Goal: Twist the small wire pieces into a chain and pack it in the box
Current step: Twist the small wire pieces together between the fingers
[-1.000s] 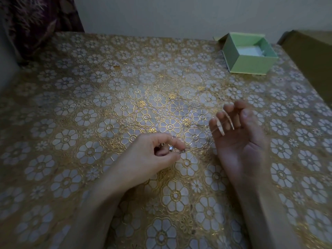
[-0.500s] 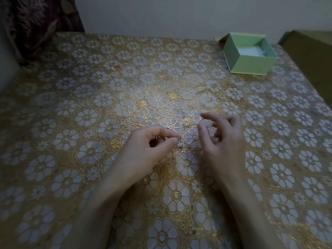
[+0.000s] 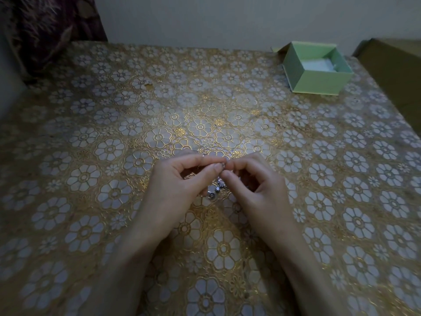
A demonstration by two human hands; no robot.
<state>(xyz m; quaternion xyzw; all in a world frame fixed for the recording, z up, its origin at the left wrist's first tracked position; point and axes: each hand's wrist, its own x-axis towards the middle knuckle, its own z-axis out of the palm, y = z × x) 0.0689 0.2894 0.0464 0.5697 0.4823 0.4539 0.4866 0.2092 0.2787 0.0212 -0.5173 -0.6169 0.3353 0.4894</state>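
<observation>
A table (image 3: 91, 156) covered in a gold cloth with white flowers fills my view; a brown carton (image 3: 396, 71) stands at its far right edge. Near that corner sits the open green box (image 3: 319, 80), pale lining visible, well apart from the hands. At centre I see the left hand (image 3: 180, 188) and right hand (image 3: 257, 188) meeting fingertip to fingertip, each with thumb and forefinger pinched on the same small silvery chain (image 3: 216, 189). Its short beaded tail hangs between the thumbs, just above the cloth; finer detail is too small to tell.
</observation>
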